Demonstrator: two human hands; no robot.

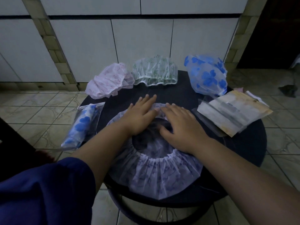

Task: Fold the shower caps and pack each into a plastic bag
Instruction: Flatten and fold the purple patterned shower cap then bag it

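A purple shower cap (155, 172) lies spread in the middle of the counter (246, 143), opening up. Both hands, left (139, 116) and right (180, 125), press flat on it, each grip wide, holding nothing. At left, a plastic bag (81, 125) holds a rolled blue-flowered cap. At right lies a stack of empty bags (230, 112).

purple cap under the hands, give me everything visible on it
The purple shower cap looks like thin translucent plastic, pale lilac with a darker purple print. It lies spread open on the round dark table, opening up, its gathered white elastic rim ringing a dark centre. The near half fans out in pleats toward the table's near edge. The left hand and right hand press flat on its far side, fingers straight. Nothing else touches it.
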